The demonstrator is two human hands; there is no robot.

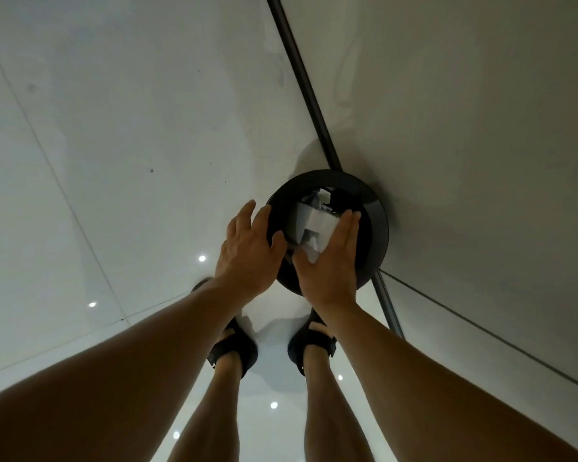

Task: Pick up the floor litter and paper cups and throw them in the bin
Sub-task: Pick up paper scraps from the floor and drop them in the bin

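A round black bin (pixel 376 225) stands on the floor against the wall, seen from straight above. White crumpled paper litter (pixel 309 221) lies inside its mouth. My left hand (pixel 246 251) hovers over the bin's left rim with fingers straight and spread. My right hand (pixel 331 265) is over the bin's mouth, fingers straight and together, beside the paper. Neither hand holds anything, and the paper sits between the two palms.
The glossy white tiled floor (pixel 114 161) spreads to the left, reflecting ceiling lights. A pale wall (pixel 464 128) with a dark skirting strip (pixel 301 78) runs along the right. My feet in black sandals (pixel 237 348) stand just short of the bin.
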